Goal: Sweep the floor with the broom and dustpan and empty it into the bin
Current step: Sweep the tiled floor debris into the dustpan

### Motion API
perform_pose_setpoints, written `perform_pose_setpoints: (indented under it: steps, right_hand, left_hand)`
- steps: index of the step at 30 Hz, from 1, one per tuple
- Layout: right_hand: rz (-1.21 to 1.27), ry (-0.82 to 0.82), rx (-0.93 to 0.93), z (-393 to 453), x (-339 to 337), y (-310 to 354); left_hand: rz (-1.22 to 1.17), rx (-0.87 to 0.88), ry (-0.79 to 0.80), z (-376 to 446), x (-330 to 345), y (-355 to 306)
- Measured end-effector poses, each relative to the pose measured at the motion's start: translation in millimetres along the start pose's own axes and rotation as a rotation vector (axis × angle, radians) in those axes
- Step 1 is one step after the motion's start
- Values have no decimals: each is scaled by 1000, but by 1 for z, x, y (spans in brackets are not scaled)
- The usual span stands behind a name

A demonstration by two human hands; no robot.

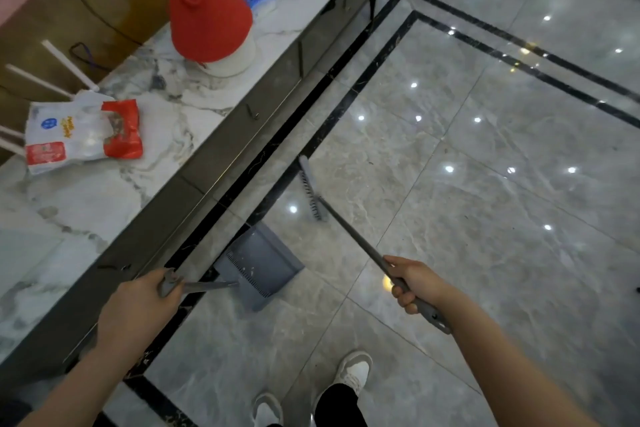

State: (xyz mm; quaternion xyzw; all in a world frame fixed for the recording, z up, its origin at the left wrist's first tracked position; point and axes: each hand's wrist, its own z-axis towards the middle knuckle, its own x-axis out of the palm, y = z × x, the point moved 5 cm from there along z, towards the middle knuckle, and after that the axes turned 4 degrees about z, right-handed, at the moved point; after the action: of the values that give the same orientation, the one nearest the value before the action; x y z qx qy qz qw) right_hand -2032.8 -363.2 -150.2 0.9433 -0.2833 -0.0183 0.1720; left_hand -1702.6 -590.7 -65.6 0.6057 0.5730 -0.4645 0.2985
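Shoes (349,374) at bottom edge, left hand (138,308) clenched round dustpan (259,263) handle, right hand (415,282) wrapped on broom (313,191) pole — dustpan on grey floor (485,218) beside cabinet (214,156), broom head just beyond — red cone (207,17) on marble top.
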Motion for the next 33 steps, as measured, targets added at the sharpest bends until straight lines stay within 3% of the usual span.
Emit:
perform_pose_setpoints:
  steps: [13,23,33]
  right_hand:
    - [367,-345,-21,-35,-174,-77]
    - [363,-594,-20,-38,-269,-100]
    - [286,-590,54,-16,-303,-89]
  left_hand:
    - [123,368,-40,7,45,-205]
    - [267,611,-38,6,71,-338]
    - [357,691,-85,29,90,-398]
